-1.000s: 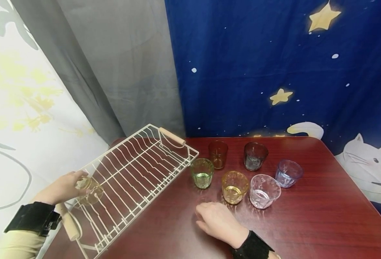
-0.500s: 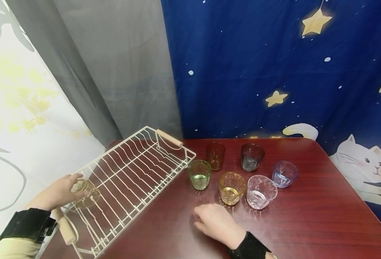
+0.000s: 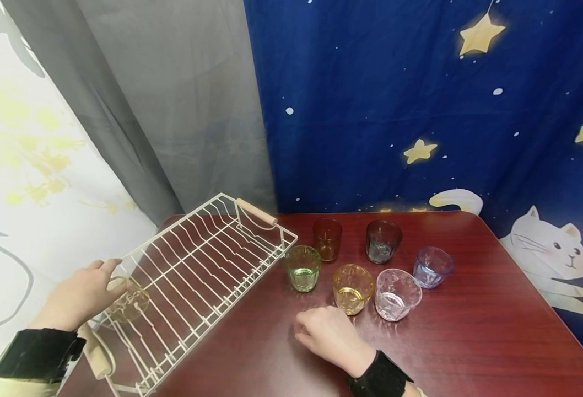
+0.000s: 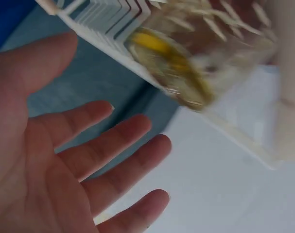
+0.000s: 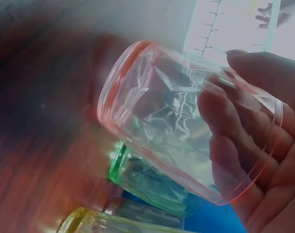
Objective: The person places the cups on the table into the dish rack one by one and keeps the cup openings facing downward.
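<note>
A pale yellow glass (image 3: pixel 131 302) lies tilted among the wires at the near left end of a white dish rack (image 3: pixel 187 259). My left hand (image 3: pixel 75 292) is beside it; in the left wrist view its fingers (image 4: pixel 123 145) are spread and apart from the glass. Over the table, my right hand (image 3: pixel 333 339) grips a clear, pink-tinted glass (image 5: pixel 162 111), mostly hidden beneath the hand in the head view. Just beyond that hand stand an amber glass (image 3: pixel 353 289), a green glass (image 3: pixel 303 270) and a clear glass (image 3: pixel 397 295).
Farther back are a brown glass (image 3: pixel 327 240), a dark grey glass (image 3: pixel 383 242) and a blue glass (image 3: pixel 432 268). The rack has wooden handles (image 3: pixel 255 211) at both ends. Curtains (image 3: pixel 346 110) hang behind the red-brown table (image 3: pixel 470 325).
My left hand has let go of the yellow glass, its fingers lifting off and opening while the glass stays in the rack. My right hand is nearly still; the head view shifts slightly.
</note>
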Demonstrator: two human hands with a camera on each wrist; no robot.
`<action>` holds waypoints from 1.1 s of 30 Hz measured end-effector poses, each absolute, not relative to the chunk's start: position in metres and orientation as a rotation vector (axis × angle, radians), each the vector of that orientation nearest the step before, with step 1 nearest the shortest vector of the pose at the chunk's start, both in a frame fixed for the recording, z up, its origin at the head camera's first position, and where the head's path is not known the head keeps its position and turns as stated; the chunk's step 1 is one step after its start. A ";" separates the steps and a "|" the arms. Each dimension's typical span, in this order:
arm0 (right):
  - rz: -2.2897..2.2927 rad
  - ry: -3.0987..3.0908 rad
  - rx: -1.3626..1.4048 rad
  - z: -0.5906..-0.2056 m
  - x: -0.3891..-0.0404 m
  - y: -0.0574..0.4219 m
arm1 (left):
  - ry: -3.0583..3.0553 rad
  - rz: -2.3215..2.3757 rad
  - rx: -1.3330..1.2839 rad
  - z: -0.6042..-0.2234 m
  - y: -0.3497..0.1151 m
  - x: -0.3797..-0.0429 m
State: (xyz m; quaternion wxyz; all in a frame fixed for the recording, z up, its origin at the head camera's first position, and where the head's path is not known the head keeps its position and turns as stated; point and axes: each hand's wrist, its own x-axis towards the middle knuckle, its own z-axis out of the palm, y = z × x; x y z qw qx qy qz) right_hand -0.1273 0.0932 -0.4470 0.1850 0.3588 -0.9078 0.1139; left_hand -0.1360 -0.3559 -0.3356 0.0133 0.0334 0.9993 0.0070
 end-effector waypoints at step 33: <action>1.129 -2.106 0.788 -0.421 -0.141 0.111 | 3.418 0.195 0.679 -0.307 -0.180 -0.122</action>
